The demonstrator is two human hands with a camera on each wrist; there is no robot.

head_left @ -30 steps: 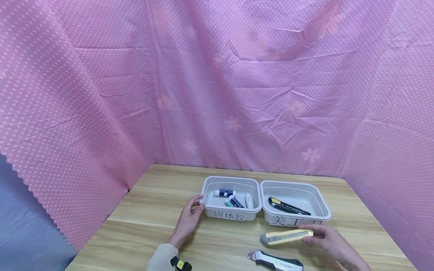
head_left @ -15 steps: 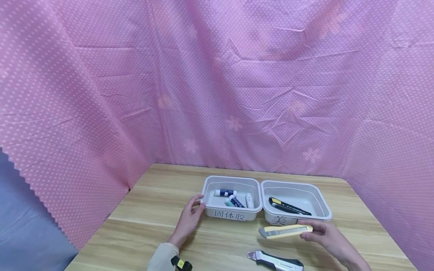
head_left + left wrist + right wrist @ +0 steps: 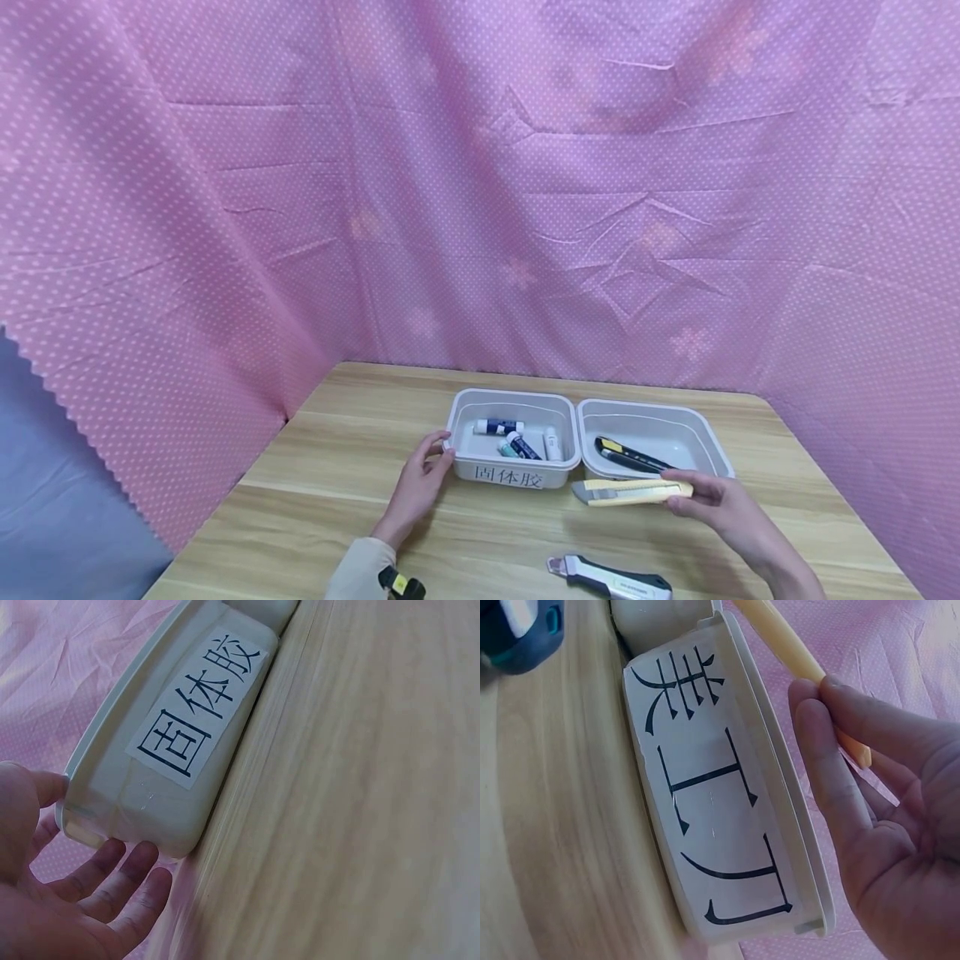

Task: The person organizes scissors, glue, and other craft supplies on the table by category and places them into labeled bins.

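My right hand (image 3: pixel 723 510) pinches one end of a yellow utility knife (image 3: pixel 626 492) between thumb and fingers, holding it raised over the front rim of the right white plastic box (image 3: pixel 712 454). In the right wrist view the same knife (image 3: pixel 784 637) slants away from the fingertips, above the box's paper label (image 3: pixel 712 787). Two dark utility knives (image 3: pixel 637 458) lie inside that box, one with yellow on it. My left hand (image 3: pixel 416 483) grips the corner of the left white box (image 3: pixel 112 765), thumb at the rim and fingers against the wall. Several glue sticks (image 3: pixel 500 427) lie in it.
A silver and black utility knife (image 3: pixel 611 578) lies on the wooden table (image 3: pixel 315 467) near its front. The two boxes stand side by side. A pink dotted curtain (image 3: pixel 480 208) hangs behind the table and along both sides.
My right hand has lifted the yellow utility knife up and away from the table, toward the right box, where it now covers the label. My left hand stays on the left box.
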